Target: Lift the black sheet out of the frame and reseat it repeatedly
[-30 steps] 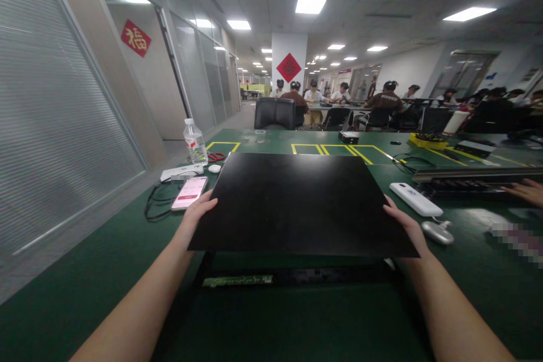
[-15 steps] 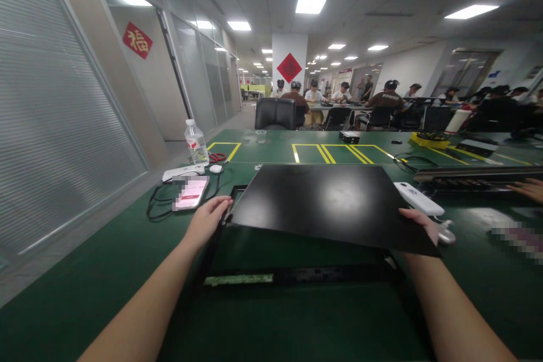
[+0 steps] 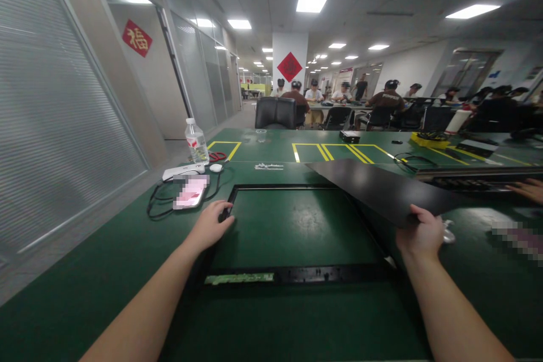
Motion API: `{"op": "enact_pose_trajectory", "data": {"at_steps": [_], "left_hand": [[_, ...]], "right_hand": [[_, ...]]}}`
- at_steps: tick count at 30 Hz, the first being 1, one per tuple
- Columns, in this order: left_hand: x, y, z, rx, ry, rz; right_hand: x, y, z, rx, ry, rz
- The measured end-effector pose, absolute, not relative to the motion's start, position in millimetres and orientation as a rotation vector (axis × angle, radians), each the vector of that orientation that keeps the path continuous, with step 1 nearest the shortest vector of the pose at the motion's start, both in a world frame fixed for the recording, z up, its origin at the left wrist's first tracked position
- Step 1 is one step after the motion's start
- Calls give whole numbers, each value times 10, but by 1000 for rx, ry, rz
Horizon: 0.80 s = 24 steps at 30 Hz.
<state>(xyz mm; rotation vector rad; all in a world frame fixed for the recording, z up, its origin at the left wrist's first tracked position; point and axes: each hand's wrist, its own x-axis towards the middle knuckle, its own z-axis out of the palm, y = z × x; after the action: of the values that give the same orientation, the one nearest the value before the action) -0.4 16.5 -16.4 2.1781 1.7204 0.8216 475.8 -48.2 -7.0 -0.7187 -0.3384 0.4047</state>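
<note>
A thin, dark, flat panel [image 3: 377, 186] is gripped at its near right edge by my right hand [image 3: 421, 233], thumb on top. The panel tilts over the right side of a black rectangular frame [image 3: 335, 274], hiding that frame's far right corner. My left hand [image 3: 212, 223] is closed on the frame's left side, fingers over the bar. The frame lies flat, with green tabletop showing through its opening. A green circuit strip [image 3: 240, 278] sits along its near bar.
On the left of the green table [image 3: 106, 271] are a water bottle [image 3: 196, 142], a phone [image 3: 192, 192], cables and red-handled scissors [image 3: 217, 156]. Small pale calipers-like tool [image 3: 268, 167] lies beyond the frame. Another person's hand [image 3: 527, 188] is at the right edge.
My right hand has moved the panel up and to the right, uncovering the frame's opening. My left hand has come off the panel's corner area and stays at the frame's left side.
</note>
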Motion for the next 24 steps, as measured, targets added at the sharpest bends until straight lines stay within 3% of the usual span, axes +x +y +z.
{"op": "enact_pose_trajectory", "data": {"at_steps": [14, 24], "left_hand": [[30, 118, -215, 2254, 1723, 599], [53, 115, -235, 2286, 1710, 564]], "right_hand": [[4708, -529, -33, -807, -209, 200], [4789, -496, -69, -869, -164, 273]]}}
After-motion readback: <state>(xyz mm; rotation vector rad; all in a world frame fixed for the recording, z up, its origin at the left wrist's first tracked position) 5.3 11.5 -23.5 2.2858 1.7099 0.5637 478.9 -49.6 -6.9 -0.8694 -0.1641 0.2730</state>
